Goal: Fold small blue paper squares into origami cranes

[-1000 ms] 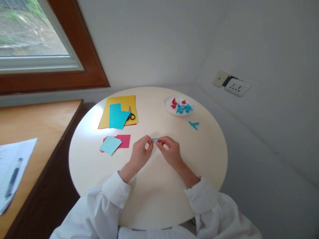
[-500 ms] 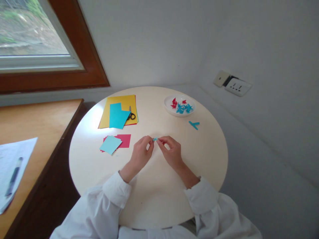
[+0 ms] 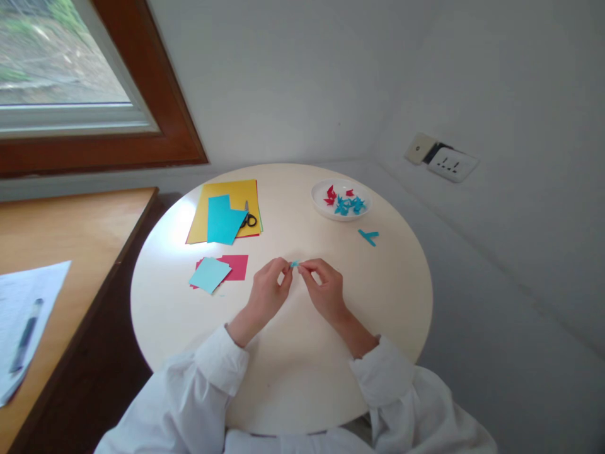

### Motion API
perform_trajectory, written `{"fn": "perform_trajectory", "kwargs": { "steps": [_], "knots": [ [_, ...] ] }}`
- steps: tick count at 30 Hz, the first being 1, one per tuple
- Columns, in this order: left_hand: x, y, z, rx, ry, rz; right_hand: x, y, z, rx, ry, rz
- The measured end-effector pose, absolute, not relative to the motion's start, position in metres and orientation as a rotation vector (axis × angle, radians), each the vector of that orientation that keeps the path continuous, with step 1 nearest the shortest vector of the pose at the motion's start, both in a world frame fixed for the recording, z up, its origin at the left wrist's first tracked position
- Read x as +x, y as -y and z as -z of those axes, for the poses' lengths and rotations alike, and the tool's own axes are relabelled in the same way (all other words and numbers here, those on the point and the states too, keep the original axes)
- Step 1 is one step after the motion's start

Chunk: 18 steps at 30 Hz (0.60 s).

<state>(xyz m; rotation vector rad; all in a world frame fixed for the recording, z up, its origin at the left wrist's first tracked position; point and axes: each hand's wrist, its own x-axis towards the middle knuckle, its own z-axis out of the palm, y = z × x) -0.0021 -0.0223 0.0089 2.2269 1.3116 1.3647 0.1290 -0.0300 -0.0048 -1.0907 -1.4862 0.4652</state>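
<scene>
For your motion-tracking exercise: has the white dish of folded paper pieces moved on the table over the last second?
No. The white dish sits at the same spot near the round table's far rim, beside the teal paper strips.

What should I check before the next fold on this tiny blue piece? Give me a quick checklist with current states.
1. Small blue paper piece pinched between both hands: ok.
2. Left hand and right hand meet above the table, fingertips on the piece: ok.
3. Crease alignment on the piece: cannot tell, too small.
4. White dish of folded red and blue pieces apart from the hands: ok.
5. Scissors lie away on the yellow sheet: ok.
6. Blue scraps lie loose near the dish: ok.
</scene>
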Motion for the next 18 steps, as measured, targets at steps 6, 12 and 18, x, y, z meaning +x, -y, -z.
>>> {"fn": "perform_trajectory", "kwargs": {
  "steps": [6, 12, 18],
  "knots": [
    [-0.0017, 0.0217, -0.0079, 2.230, -1.322, -1.396, 0.1270, 0.0294, 0.0068, -1.061, 1.457, -0.500],
    [-0.0024, 0.0216, -0.0081, 2.249, -1.345, -1.405, 0.1249, 0.0286, 0.0095, -1.065, 1.358, -0.611],
    [-0.0029, 0.0213, -0.0081, 2.280, -1.331, -1.407, 0.1251, 0.0274, 0.0109, -1.083, 1.297, -0.781]
  ]
}}
